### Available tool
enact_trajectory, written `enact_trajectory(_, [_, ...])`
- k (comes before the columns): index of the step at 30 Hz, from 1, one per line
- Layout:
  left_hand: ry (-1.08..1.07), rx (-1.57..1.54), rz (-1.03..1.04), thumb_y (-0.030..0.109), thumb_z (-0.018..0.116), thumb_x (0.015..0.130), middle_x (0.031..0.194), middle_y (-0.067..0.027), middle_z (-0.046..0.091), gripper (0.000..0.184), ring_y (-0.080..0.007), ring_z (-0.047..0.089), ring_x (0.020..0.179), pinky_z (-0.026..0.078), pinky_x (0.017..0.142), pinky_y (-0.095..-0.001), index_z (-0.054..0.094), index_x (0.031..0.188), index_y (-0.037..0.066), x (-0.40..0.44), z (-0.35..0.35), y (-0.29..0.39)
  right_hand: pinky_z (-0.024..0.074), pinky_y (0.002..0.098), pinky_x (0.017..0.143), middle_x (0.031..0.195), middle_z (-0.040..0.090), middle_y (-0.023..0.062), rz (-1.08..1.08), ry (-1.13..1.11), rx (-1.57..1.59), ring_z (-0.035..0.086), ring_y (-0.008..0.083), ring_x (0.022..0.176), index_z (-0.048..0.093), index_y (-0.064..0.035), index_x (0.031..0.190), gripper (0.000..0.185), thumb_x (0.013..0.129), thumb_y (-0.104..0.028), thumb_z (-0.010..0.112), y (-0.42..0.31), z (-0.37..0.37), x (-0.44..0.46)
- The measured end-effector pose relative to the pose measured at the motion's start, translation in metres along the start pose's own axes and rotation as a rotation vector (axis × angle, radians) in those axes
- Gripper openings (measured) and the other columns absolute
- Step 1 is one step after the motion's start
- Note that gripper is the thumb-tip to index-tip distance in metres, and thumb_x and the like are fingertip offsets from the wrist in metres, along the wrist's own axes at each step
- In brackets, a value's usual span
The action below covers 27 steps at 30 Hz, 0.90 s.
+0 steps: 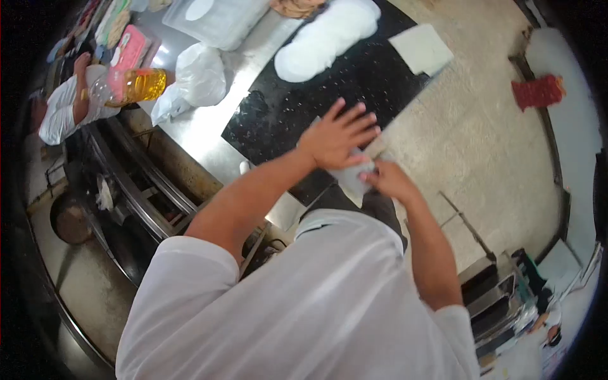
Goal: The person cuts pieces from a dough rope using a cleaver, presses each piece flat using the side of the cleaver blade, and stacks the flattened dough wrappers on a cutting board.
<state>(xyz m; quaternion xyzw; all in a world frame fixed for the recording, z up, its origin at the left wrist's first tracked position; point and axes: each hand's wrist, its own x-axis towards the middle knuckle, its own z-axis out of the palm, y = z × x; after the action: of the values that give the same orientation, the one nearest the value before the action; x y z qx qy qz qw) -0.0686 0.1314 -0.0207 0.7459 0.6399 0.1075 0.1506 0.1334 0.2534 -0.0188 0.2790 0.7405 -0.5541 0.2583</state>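
My left hand is open, its fingers spread over the near edge of a black speckled slab. Beneath its palm and thumb is a whitish, thin sheet-like piece; whether it is plastic or cloth I cannot make out. With thumb and fingers closed, my right hand pinches the right side of that piece. Farther back on the slab lies an overlapping row of white round flat pieces. A pale square stack or sheet rests at the slab's right corner.
Left of the slab, a metal worktop bears a white plastic bag, a bottle of yellow oil and a clear plastic tub. A stove with a wok stands at left. Another person is at far left.
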Motion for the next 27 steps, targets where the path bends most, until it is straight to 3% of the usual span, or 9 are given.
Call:
enact_trajectory(3, [0.144,0.123,-0.136,0.065,0.049,0.094,0.162,-0.0107,0.036,0.073,-0.0348,0.027,0.152,0.014,0.122,-0.06,0.047,0.152,0.021,0.03,-0.006,-0.032,0.053,0.0488,0.083,0.098,0.071,0.0261,-0.031,0.032,-0.088,0.07,0.0414,0.095,0.068,0.0018,0.103,0.045,0.088,-0.04,0.073,-0.031,-0.057,0.027])
enact_trajectory(6, [0.203,0.142,-0.21,0.066,0.049,0.094,0.163,-0.0134,0.034,0.074,-0.036,0.024,0.153,0.014,0.122,-0.0614,0.046,0.153,0.02,0.041,-0.013,-0.033,0.0532,0.0479,0.085,0.103,0.071,0.026,-0.025,0.082,-0.128,0.069,0.0415,0.098,0.066,0.0012,0.112,0.049,0.087,-0.04,0.075,-0.017,-0.032,0.015])
enact_trajectory(7, [0.203,0.093,-0.171,0.067,0.048,0.094,0.162,-0.0142,0.034,0.074,-0.0368,0.023,0.153,0.013,0.121,-0.0639,0.047,0.151,0.02,0.032,-0.008,-0.02,0.0531,0.0477,0.086,0.106,0.07,0.0261,-0.072,0.128,-0.081,0.069,0.0414,0.1,0.065,0.001,0.118,0.052,0.086,-0.039,0.076,-0.008,-0.022,0.008])
enact_trajectory(9, [-0.119,0.149,0.122,0.068,0.049,0.092,0.161,-0.0129,0.037,0.075,-0.0353,0.024,0.153,0.013,0.121,-0.0653,0.049,0.15,0.02,0.002,-0.011,0.006,0.0528,0.0474,0.089,0.108,0.069,0.028,-0.035,0.03,0.012,0.068,0.0417,0.103,0.058,0.003,0.128,0.063,0.084,-0.037,0.078,-0.006,0.01,-0.036])
enact_trajectory(10, [-0.177,-0.145,0.305,0.069,0.052,0.09,0.16,-0.0106,0.04,0.076,-0.0329,0.025,0.153,0.011,0.122,-0.0641,0.051,0.148,0.02,-0.008,-0.001,0.009,0.0534,0.048,0.087,0.107,0.068,0.0304,-0.153,0.142,0.008,0.069,0.0434,0.1,0.053,0.0048,0.131,0.068,0.083,-0.035,0.08,0.031,0.046,-0.035])
enact_trajectory(14, [-0.094,-0.015,0.297,0.067,0.051,0.091,0.157,-0.0081,0.044,0.072,-0.0308,0.028,0.152,0.011,0.123,-0.0621,0.053,0.146,0.021,0.016,-0.004,-0.011,0.0545,0.0497,0.083,0.1,0.07,0.0277,0.221,0.207,-0.181,0.07,0.0438,0.095,0.056,0.0026,0.12,0.064,0.079,-0.039,0.082,-0.031,0.025,-0.037])
enact_trajectory(21, [0.091,0.115,0.124,0.066,0.05,0.093,0.159,-0.0082,0.042,0.067,-0.0315,0.03,0.151,0.014,0.123,-0.0605,0.054,0.146,0.024,0.046,-0.023,-0.058,0.0541,0.0527,0.082,0.099,0.071,0.028,0.063,0.292,-0.291,0.069,0.0445,0.096,0.055,0.0024,0.117,0.064,0.079,-0.04,0.083,-0.058,-0.022,0.0])
enact_trajectory(25, [-0.012,0.02,0.138,0.066,0.05,0.093,0.155,-0.0061,0.046,0.065,-0.0296,0.033,0.149,0.015,0.123,-0.06,0.057,0.142,0.024,0.001,0.003,0.011,0.0543,0.0531,0.082,0.098,0.071,0.0278,0.131,0.112,-0.057,0.069,0.0454,0.096,0.047,0.0018,0.127,0.073,0.078,-0.039,0.084,-0.005,0.042,-0.044])
enact_trajectory(27, [0.041,-0.057,0.164,0.065,0.054,0.091,0.15,-0.0054,0.052,0.064,-0.0291,0.037,0.147,0.017,0.122,-0.06,0.06,0.139,0.023,0.013,0.005,0.013,0.0545,0.0531,0.081,0.096,0.071,0.0273,0.147,0.198,-0.111,0.07,0.0452,0.094,0.047,0.0019,0.126,0.074,0.077,-0.04,0.085,-0.014,0.027,-0.034])
